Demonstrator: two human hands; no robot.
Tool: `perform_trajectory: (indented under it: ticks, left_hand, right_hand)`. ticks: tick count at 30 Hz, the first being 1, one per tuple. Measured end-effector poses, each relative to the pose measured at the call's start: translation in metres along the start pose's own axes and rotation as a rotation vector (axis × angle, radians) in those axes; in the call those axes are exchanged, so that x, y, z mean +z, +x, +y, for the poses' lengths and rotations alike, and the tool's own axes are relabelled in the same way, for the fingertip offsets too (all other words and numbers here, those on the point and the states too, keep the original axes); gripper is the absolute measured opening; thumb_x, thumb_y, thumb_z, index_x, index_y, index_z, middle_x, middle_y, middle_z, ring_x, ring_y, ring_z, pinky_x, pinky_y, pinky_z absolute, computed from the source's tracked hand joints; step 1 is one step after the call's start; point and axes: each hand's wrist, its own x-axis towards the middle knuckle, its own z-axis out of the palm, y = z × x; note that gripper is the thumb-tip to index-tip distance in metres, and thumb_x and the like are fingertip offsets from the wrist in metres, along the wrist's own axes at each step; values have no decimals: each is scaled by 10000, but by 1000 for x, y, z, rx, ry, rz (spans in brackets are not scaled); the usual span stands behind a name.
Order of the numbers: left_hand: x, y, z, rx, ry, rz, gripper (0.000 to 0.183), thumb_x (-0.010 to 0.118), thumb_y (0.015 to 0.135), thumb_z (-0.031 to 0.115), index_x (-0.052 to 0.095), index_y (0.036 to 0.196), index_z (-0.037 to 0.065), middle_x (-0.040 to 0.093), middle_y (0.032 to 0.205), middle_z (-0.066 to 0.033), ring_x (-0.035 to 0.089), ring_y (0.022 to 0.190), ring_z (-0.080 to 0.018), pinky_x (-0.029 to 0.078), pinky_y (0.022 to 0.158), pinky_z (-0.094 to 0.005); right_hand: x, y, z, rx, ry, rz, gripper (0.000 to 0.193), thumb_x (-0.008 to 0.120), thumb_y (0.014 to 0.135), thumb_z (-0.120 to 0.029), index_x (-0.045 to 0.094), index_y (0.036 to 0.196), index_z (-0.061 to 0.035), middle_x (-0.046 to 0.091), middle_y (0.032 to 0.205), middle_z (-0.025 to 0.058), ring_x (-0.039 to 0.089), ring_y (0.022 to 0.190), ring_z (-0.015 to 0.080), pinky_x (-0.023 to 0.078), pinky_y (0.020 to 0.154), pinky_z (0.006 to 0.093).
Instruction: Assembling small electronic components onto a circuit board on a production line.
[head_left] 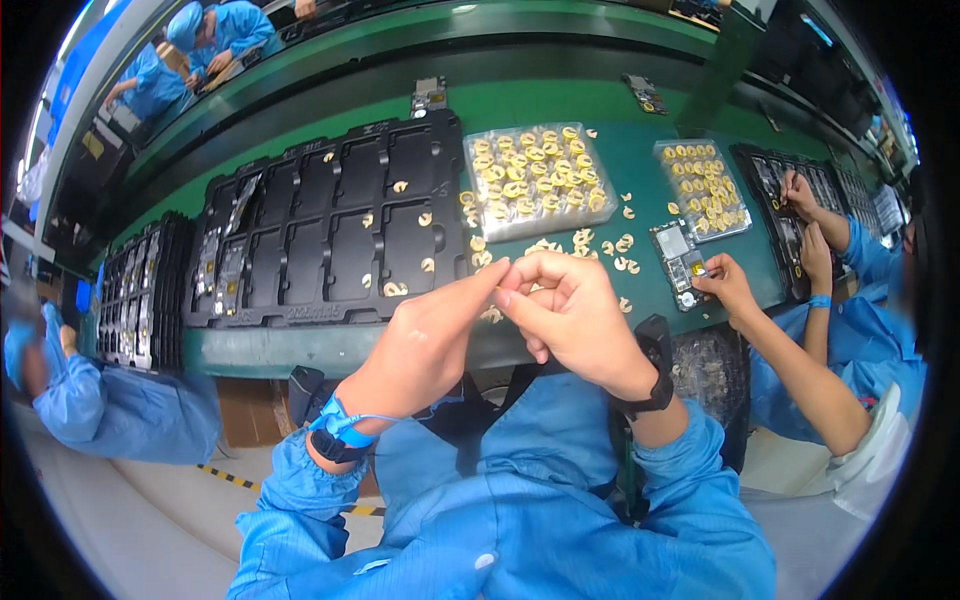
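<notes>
My left hand (430, 330) and my right hand (575, 310) meet over the bench's near edge, fingertips together. Both are closed in a pinch; whatever small piece lies between the fingers is mostly hidden. Just beyond them, small cream C-shaped pieces (583, 240) lie scattered on the green bench. A clear plastic tray (550, 225) behind these carries rows of yellow and cream ring-like pieces. To the left, a large black compartment tray (300, 255) has circuit boards (228, 285) in its left cells and several loose C-shaped pieces on it.
A co-worker's hand (728, 285) touches a circuit board (676, 262) at right, near a second clear tray (703, 190) of yellow pieces. Farther right another person's hands (806, 200) reach over black trays (775, 180). Stacked black trays (140, 290) stand far left, beside a seated person.
</notes>
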Motion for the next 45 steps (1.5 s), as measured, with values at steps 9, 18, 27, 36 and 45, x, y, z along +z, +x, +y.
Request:
perform_trajectory:
  ticks: [9,18,27,36,45]
  left_hand:
    - [-56,116,-73,-240,29,-18,333,692,947,45,684,1256,-80,781,1114,-231,777,1047,-307,601,916,-377]
    - [-11,246,-263,-634,778,73,572,804,888,452,743,1085,-81,722,1183,-332,708,1127,-477,579,953,-511]
    - [10,301,-263,-668,665,-69,534,978,730,201,694,1103,-55,768,1059,-234,771,941,-340,621,814,-424]
    - [-47,281,-242,-783,-564,261,117,694,997,25,636,1074,-42,726,1065,-161,774,956,-285,671,815,-398]
    - [-108,75,-85,-546,-962,154,426,598,1075,102,523,1453,-80,669,1366,-230,716,1195,-326,634,1009,-407]
  right_hand:
    - [-61,-5,29,-189,22,218,50,646,1063,-86,609,1060,-53,600,783,-50,537,643,9,412,555,193]
    - [-67,-5,74,-354,-67,451,89,695,981,9,620,1028,-1,631,920,15,611,762,45,483,640,220]
    - [-80,-9,64,-408,-262,368,129,702,954,4,620,1049,-23,633,924,52,636,754,112,502,651,259]
    - [-74,-7,64,-434,-239,350,82,707,978,-22,635,1017,-12,639,919,45,637,726,93,511,641,255]
    - [-67,-6,73,-487,-341,455,94,701,973,26,651,1052,15,665,981,71,676,793,112,549,681,251]
